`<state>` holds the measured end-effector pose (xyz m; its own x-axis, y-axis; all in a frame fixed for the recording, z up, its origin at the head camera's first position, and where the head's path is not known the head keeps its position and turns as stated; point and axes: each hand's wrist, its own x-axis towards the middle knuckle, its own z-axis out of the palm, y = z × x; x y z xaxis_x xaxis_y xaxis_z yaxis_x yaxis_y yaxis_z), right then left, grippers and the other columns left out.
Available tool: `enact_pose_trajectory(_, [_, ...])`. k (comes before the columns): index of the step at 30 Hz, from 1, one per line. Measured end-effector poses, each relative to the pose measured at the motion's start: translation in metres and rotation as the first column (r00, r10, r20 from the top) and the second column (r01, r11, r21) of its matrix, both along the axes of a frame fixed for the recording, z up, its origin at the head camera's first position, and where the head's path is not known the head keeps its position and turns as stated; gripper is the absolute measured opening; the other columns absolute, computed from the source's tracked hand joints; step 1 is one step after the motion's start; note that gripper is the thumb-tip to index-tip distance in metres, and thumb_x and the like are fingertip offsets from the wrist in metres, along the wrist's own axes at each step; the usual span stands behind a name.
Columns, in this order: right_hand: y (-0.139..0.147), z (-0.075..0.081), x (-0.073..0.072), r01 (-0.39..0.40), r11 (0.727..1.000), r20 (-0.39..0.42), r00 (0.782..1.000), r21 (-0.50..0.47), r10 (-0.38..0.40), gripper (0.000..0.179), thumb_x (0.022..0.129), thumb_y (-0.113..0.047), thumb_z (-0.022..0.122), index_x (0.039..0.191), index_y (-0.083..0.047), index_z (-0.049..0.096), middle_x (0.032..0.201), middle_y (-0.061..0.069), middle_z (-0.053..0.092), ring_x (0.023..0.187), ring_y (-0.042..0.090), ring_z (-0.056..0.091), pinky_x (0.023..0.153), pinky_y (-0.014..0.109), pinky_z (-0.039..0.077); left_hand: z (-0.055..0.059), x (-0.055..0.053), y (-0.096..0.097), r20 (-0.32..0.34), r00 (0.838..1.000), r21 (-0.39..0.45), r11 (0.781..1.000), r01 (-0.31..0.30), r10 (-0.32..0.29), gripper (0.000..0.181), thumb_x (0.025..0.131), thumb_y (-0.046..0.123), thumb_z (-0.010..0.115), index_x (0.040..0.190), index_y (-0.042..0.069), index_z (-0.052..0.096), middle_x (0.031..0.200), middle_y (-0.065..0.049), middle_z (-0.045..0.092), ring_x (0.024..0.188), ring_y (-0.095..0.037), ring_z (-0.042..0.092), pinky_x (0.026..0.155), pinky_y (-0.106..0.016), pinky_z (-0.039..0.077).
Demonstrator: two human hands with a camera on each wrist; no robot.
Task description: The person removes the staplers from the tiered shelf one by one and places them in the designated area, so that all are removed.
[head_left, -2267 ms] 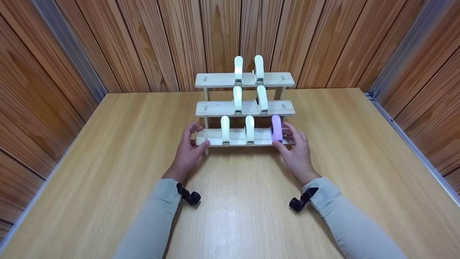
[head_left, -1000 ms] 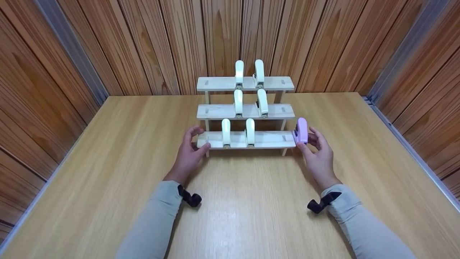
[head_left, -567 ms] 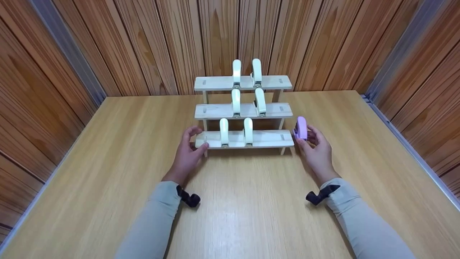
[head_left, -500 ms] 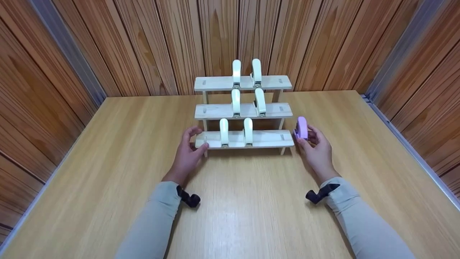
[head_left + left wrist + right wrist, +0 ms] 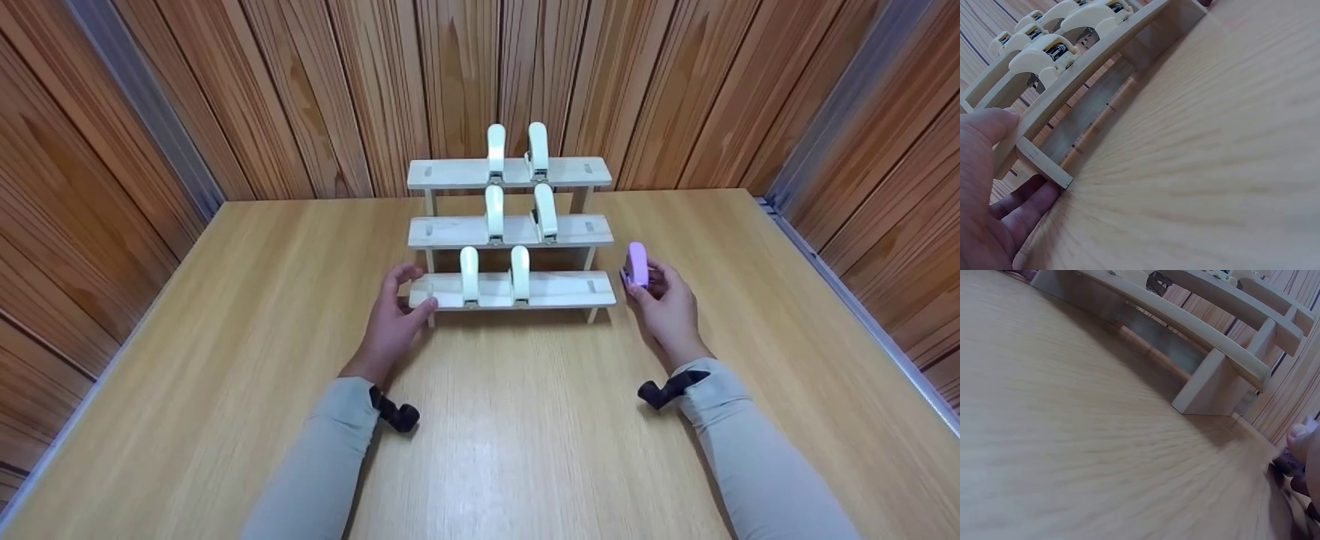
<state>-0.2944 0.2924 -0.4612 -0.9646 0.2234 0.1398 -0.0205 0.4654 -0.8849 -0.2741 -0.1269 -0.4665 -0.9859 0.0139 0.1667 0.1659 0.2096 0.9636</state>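
My left hand [image 5: 394, 315] grips the left end of the bottom shelf of a three-tier wooden display rack [image 5: 566, 291]. In the left wrist view, the thumb [image 5: 1002, 121] lies on the shelf's edge and the fingers reach beneath, by the leg. Beside the rack's right end, my right hand [image 5: 667, 311] pinches a small purple stapler [image 5: 637, 262] between thumb and fingers, close over the table and apart from the shelf. The right wrist view catches only a sliver of this stapler [image 5: 1292, 464]. Two white staplers stand on the bottom shelf, one here [image 5: 469, 274] and its neighbour [image 5: 520, 274].
Two more white staplers occupy the middle shelf, including the left one [image 5: 494, 212], and another two the top shelf, including the right one [image 5: 537, 148]. The rack stands on a wooden table [image 5: 480, 420], near the plank wall [image 5: 375, 90] at the back.
My right hand has taken the purple stapler off the right end of the bottom shelf, carrying it rightward past the shelf's end and lower. The left hand keeps its grip on the rack.
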Motion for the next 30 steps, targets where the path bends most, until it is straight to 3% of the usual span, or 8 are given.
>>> enact_pose_trajectory(6, [0.0013, -0.0007, -0.0048, -0.019, 0.999, -0.002, 1.0, 0.033, 0.019, 0.055, 0.099, -0.007, 0.062, 0.151, -0.004, 0.041, 0.139, 0.021, 0.054, 0.129, 0.035, 0.052, 0.112, 0.046, 0.038, 0.0025, 0.0005, -0.0002, 0.009, 1.0, 0.006, 1.0, -0.002, 0.002, 0.068, 0.095, 0.024, 0.071, 0.152, 0.019, 0.034, 0.147, 0.004, 0.045, 0.125, -0.021, 0.049, 0.105, -0.041, 0.04])
enact_pose_trajectory(13, [0.0008, -0.0012, -0.0066, -0.013, 0.99, -0.022, 1.0, 0.139, 0.017, 0.054, 0.098, -0.004, 0.063, 0.148, -0.001, 0.043, 0.136, 0.024, 0.057, 0.133, 0.038, 0.05, 0.115, 0.047, 0.034, 0.0051, 0.0003, 0.0005, 0.021, 1.0, 0.01, 1.0, 0.005, -0.005, 0.067, 0.096, 0.024, 0.071, 0.151, 0.018, 0.034, 0.147, 0.004, 0.044, 0.115, -0.025, 0.052, 0.101, -0.04, 0.042])
enact_pose_trajectory(18, [0.0002, -0.0002, -0.0059, -0.033, 0.989, 0.01, 0.999, 0.143, 0.032, 0.057, 0.1, -0.005, 0.06, 0.152, -0.001, 0.036, 0.142, 0.026, 0.052, 0.138, 0.04, 0.044, 0.117, 0.049, 0.03, 0.0051, -0.0012, 0.0006, 0.025, 1.0, 0.0, 1.0, 0.001, -0.001, 0.066, 0.096, 0.024, 0.071, 0.15, 0.02, 0.034, 0.146, 0.004, 0.045, 0.118, -0.024, 0.051, 0.103, -0.04, 0.04])
enact_pose_trajectory(24, [0.0004, 0.0006, -0.0041, -0.054, 0.993, 0.034, 0.998, 0.1, 0.051, 0.065, 0.101, -0.005, 0.058, 0.156, -0.003, 0.025, 0.147, 0.026, 0.047, 0.14, 0.039, 0.042, 0.118, 0.048, 0.028, 0.0043, -0.0005, 0.0001, 0.022, 1.0, -0.002, 1.0, -0.004, 0.004, 0.065, 0.096, 0.024, 0.071, 0.15, 0.022, 0.035, 0.147, 0.004, 0.045, 0.12, -0.023, 0.051, 0.104, -0.041, 0.039])
enact_pose_trajectory(30, [-0.001, 0.0041, 0.0009, -0.04, 0.999, 0.009, 0.999, -0.035, 0.04, 0.08, 0.098, -0.005, 0.064, 0.16, -0.008, 0.014, 0.155, 0.023, 0.036, 0.145, 0.037, 0.034, 0.118, 0.046, 0.029, 0.0025, 0.0011, 0.0012, 0.03, 1.0, -0.013, 1.0, -0.005, 0.005, 0.063, 0.097, 0.024, 0.07, 0.149, 0.027, 0.035, 0.146, 0.006, 0.044, 0.114, -0.024, 0.053, 0.102, -0.04, 0.041])
